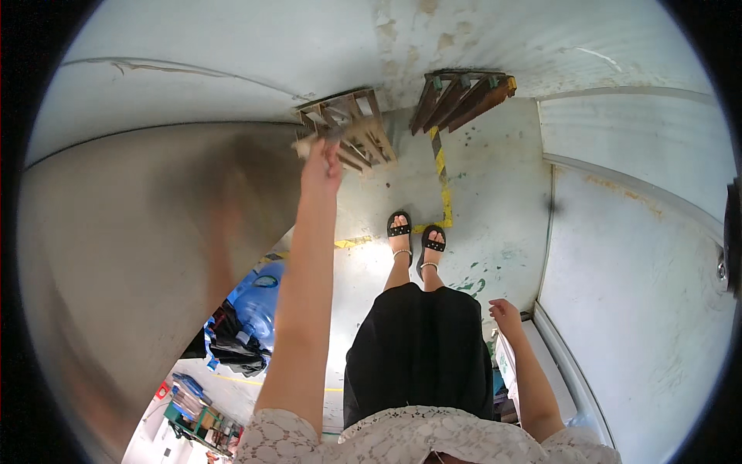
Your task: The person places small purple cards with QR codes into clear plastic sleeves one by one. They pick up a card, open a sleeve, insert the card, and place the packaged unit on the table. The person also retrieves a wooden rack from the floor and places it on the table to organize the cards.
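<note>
My left hand (321, 164) is stretched forward at the edge of a large curved grey metal surface (147, 232). Its fingers are closed on a small pale object (308, 142), which is blurred; I cannot tell whether it is cloth or wood. My right hand (506, 315) hangs at my side beside my black skirt (421, 348), fingers loosely apart and holding nothing. It is near the top of a white ledge (553, 363).
Two wooden pallets (357, 131) (462, 97) lean against the stained white wall ahead. Yellow tape (444, 189) marks the concrete floor by my sandalled feet (415, 236). A blue water jug (259, 301) and dark bags lie lower left. A white panel wall (641, 263) runs along the right.
</note>
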A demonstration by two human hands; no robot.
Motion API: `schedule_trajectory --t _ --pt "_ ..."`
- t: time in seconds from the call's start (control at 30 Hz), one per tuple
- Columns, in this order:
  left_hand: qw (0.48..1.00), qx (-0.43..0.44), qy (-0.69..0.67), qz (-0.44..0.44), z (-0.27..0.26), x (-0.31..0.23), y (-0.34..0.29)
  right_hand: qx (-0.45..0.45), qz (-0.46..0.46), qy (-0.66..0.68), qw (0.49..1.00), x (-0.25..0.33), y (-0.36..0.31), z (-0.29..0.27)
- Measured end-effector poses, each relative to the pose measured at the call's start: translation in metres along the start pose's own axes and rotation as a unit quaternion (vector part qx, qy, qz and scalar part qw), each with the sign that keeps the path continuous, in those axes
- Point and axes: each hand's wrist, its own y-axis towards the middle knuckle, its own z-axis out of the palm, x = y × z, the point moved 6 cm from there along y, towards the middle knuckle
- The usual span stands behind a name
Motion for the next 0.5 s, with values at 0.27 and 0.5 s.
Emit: schedule_trajectory --t 0.27,0.5 --pt "0.983 -0.001 0.185 -0.013 -0.014 0.011 -0.025 0.030 -0.016 0.050 0.998 0.014 -0.006 0.007" --pt "0.787 0.055 0.602 0.125 -0.146 0.104 -0.142 0.102 -0.201 0.036 0.973 0.173 -0.047 0.032"
